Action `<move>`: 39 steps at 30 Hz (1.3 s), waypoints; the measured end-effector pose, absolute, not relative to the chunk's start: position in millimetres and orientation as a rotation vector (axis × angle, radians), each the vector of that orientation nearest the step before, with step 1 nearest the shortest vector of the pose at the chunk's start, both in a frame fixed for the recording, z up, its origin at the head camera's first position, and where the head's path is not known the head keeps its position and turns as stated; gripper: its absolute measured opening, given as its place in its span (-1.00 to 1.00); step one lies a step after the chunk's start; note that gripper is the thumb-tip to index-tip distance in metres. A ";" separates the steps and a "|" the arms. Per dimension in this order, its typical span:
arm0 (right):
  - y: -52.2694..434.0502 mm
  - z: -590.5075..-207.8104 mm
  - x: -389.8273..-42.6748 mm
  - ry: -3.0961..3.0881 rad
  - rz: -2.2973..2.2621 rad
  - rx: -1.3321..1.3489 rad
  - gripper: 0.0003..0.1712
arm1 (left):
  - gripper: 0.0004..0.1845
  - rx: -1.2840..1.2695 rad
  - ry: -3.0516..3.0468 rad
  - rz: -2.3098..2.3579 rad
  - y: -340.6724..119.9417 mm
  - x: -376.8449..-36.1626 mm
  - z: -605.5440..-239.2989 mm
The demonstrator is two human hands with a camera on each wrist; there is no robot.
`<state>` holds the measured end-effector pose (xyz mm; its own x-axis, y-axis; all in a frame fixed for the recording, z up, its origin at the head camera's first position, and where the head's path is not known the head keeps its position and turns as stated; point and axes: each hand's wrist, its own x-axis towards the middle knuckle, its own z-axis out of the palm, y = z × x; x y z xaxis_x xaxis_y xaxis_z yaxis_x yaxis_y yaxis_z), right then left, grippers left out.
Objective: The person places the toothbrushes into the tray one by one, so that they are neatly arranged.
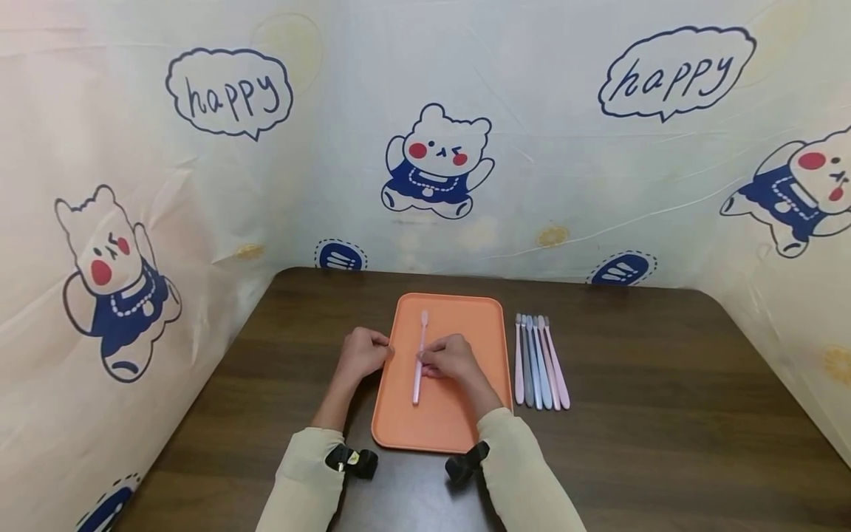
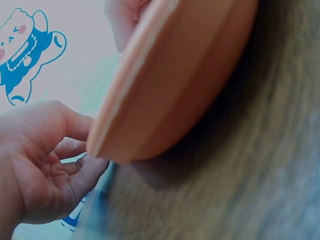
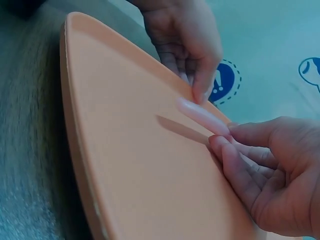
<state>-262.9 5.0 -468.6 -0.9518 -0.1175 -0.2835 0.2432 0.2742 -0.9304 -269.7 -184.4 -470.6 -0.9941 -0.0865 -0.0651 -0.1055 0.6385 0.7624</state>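
Note:
An orange tray lies on the brown table. My left hand pinches the tray's left rim; in the left wrist view the thumb and fingers sit at either side of that rim. Over the tray, my right hand holds a pale pink toothbrush by the middle of its handle, pinched between thumb and fingers. Its head points toward the far edge. In the right wrist view the handle's end is raised a little above the tray and casts a shadow on it.
To the right of the tray, several toothbrushes in pink, grey and blue lie side by side, heads away from me. The wooden table stretches to both sides. A printed cloth hangs round the back and sides.

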 end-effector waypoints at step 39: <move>3.9 -478.6 -263.2 2.292 -1.775 0.051 -0.86 | -0.81 -0.153 2.819 1.330 -183.3 -271.4 -473.5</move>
